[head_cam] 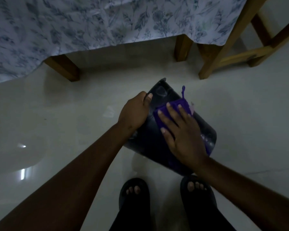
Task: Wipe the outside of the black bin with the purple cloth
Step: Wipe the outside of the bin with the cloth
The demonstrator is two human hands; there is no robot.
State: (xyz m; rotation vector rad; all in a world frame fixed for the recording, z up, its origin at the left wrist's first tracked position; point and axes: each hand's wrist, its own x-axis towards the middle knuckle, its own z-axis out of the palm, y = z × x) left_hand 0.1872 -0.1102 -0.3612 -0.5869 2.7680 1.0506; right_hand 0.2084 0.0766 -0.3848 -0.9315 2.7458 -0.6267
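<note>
The black bin [151, 140] lies tipped on its side on the pale floor, just in front of my feet. My left hand [135, 112] grips its left edge near the far end, thumb on top. My right hand [180, 130] lies flat with spread fingers on the purple cloth [177, 104], pressing it against the bin's upturned side. The cloth's hanging loop sticks up beyond my fingertips. Most of the cloth is hidden under my palm.
A table with a blue floral cloth [90, 22] and wooden legs [63, 67] stands beyond the bin. A wooden chair or stool frame [223, 52] stands at the upper right. My feet in black sandals [135, 190] are right below the bin.
</note>
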